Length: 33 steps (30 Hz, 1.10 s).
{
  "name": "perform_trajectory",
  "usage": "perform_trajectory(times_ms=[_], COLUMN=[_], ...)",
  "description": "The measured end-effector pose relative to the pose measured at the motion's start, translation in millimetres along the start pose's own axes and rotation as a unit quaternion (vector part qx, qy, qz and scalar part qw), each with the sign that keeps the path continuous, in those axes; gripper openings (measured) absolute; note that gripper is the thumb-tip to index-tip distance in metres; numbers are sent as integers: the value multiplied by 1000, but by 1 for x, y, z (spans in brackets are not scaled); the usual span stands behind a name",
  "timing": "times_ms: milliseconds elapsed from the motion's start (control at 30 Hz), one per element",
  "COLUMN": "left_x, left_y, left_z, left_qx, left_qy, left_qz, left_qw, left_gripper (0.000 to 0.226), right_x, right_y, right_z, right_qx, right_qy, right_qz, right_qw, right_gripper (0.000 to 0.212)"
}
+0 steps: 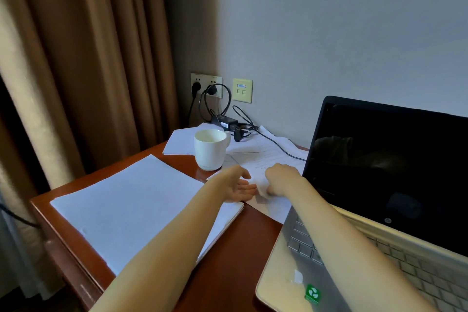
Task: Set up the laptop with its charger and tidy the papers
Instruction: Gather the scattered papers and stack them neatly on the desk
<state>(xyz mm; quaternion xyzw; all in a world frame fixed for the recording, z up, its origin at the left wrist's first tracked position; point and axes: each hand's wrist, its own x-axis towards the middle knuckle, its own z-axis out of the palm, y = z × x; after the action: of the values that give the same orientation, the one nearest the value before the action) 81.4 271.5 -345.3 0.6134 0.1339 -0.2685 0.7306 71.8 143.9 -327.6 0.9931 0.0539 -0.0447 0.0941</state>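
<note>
Left hand (236, 186) open, right hand (281, 180) pinching loose sheet (274, 206); a tug could drag charger cable (278, 145) or tip mug (210, 149).

A round "hp" logo (387, 220) sits on the lower bezel of the laptop (379, 159), at the right of the frame. A green sticker (313, 293) with a white three-arrow sign lies on its palm rest, lower right. The white label on the charger brick (226, 123) is too small to read.
</note>
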Motion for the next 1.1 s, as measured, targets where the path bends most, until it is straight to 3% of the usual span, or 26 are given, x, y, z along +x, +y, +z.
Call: perform_trajectory(times_ms=[67,167,367,533,633,667,733,800,867,1100], left_x=[2,11,30,49,52,51,46,39,30,8], left_y=[-2,-3,-2,-6,-3,1,10,23,36,58], left_z=[8,23,42,36,39,41,45,49,52,53], left_qx=[33,81,154,89,145,163,179,186,179,232], left_qy=[4,32,128,118,132,133,123,116,108,89], left_qz=[12,26,99,93,97,111,144,168,186,261], left_qw=[999,996,975,985,976,971,965,961,960,933], left_gripper=[27,3,24,24,24,19,24,28,26,32], right_x=[2,4,5,2,-6,-8,-11,-14,-18,-28], right_y=[3,13,16,18,18,19,21,21,20,21], right_z=[1,1,1,3,3,4,6,7,5,-4], right_qx=[-6,49,142,166,189,201,212,219,242,288], right_qy=[13,17,-28,-47,-66,-75,-88,-46,6,161], right_qz=[-3,-1,-9,-12,-9,-5,2,-2,5,36], right_qw=[1000,999,989,985,980,977,973,975,970,943], right_gripper=[6,28,24,28,11,18,70,96,100,73])
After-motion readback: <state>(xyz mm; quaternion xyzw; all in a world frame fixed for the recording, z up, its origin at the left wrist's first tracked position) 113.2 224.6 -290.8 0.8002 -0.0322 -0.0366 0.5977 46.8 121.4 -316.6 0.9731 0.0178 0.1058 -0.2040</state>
